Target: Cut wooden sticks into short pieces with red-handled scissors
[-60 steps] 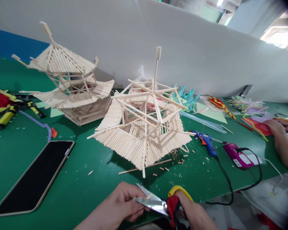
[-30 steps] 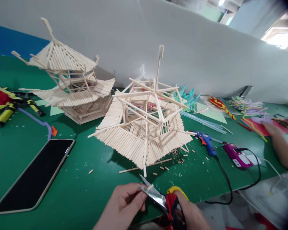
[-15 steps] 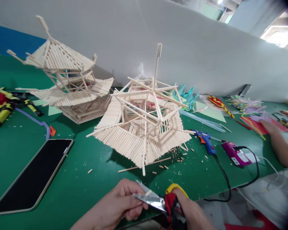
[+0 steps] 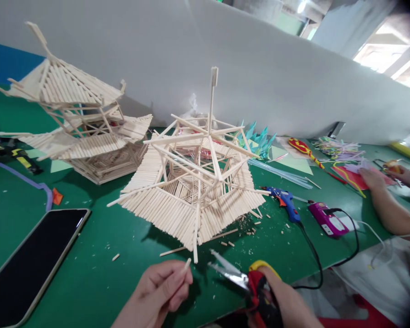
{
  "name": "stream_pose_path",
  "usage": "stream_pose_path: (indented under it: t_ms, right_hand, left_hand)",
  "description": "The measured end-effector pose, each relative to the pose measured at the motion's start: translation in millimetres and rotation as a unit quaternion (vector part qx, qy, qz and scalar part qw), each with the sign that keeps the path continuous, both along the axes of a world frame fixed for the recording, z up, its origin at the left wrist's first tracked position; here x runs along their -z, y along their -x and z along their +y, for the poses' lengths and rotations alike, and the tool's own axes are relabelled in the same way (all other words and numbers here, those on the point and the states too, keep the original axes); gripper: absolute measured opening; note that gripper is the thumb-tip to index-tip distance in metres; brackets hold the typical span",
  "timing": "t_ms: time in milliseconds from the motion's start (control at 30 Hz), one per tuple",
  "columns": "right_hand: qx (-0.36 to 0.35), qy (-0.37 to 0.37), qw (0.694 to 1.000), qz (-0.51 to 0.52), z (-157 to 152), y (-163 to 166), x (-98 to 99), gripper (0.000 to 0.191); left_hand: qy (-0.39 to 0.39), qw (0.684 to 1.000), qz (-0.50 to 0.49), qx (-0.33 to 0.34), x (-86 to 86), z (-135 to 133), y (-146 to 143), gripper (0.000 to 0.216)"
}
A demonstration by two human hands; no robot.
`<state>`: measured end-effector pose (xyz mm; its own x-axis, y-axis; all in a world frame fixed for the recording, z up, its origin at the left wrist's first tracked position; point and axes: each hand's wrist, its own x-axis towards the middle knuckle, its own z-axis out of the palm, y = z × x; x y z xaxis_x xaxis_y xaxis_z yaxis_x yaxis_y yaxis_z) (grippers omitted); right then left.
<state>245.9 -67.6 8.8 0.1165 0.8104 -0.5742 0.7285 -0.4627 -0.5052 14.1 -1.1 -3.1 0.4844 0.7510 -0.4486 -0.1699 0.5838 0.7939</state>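
Observation:
My left hand (image 4: 162, 284) pinches a short wooden stick (image 4: 187, 264) between thumb and fingers, near the table's front edge. My right hand (image 4: 287, 303) grips scissors (image 4: 237, 275) with red and yellow handles, their blades parted and pointing left towards the stick. Just beyond both hands stands a half-built hexagonal stick roof (image 4: 191, 187) with a tall upright spire. A finished two-tier stick pagoda (image 4: 75, 123) stands behind it at the left.
A dark phone (image 4: 30, 262) lies at the front left. A blue glue gun (image 4: 283, 200) and a purple device (image 4: 326, 219) with a black cable lie at the right. Another person's hands (image 4: 382, 180) work on coloured paper at the far right. Stick offcuts litter the green mat (image 4: 99, 273).
The stick was between the scissor blades; now my left hand has drawn it away to the left and the scissors have shifted right, apart from it. The view has panned slightly.

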Motion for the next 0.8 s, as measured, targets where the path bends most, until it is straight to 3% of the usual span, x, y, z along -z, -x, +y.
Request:
stream_pose_path:
  t_ms: [133,200,300,433,533,600,633,700,733,800]
  right_hand:
    - [0.088,-0.141,0.981,-0.102,1.8,-37.7,6.3,0.040]
    - [0.119,-0.175,0.961,-0.176,13.4,-54.9,9.3,0.042]
    - [0.072,-0.198,0.936,-0.281,35.0,-74.1,18.3,0.048]
    - [0.029,-0.198,0.927,-0.316,49.0,-86.4,27.8,0.055]
    - [0.013,-0.197,0.916,-0.350,46.7,-83.9,17.9,0.059]
    - [0.012,-0.243,0.895,-0.373,42.5,-71.5,3.9,0.058]
    - [0.010,-0.282,0.889,-0.360,40.3,-61.2,-3.4,0.053]
    - [-0.022,-0.346,0.905,-0.249,36.4,-33.4,-15.0,0.039]
    - [-0.043,-0.339,0.925,-0.169,34.9,-17.3,-17.8,0.031]
    - [-0.128,-0.253,0.958,-0.041,33.1,13.5,-15.8,0.024]
  left_hand:
    - [-0.003,0.994,0.104,0.035,3.5,-2.6,-5.0,0.040]
    - [0.007,0.991,0.121,0.054,4.0,-4.3,-12.9,0.043]
    - [0.004,0.988,0.136,0.076,0.6,-3.5,-24.5,0.042]
    - [-0.026,0.985,0.160,0.058,-3.3,-0.4,-29.7,0.039]
    - [-0.055,0.981,0.171,0.079,-1.2,0.9,-29.2,0.039]
    - [-0.087,0.976,0.174,0.096,-0.5,1.6,-29.6,0.036]
    - [-0.102,0.974,0.174,0.101,-1.0,1.7,-30.0,0.036]
    - [-0.125,0.971,0.172,0.108,-3.3,1.4,-30.8,0.035]
    - [-0.138,0.968,0.175,0.115,-4.8,1.0,-30.6,0.034]
    - [-0.184,0.952,0.191,0.150,-7.4,-0.1,-28.5,0.033]
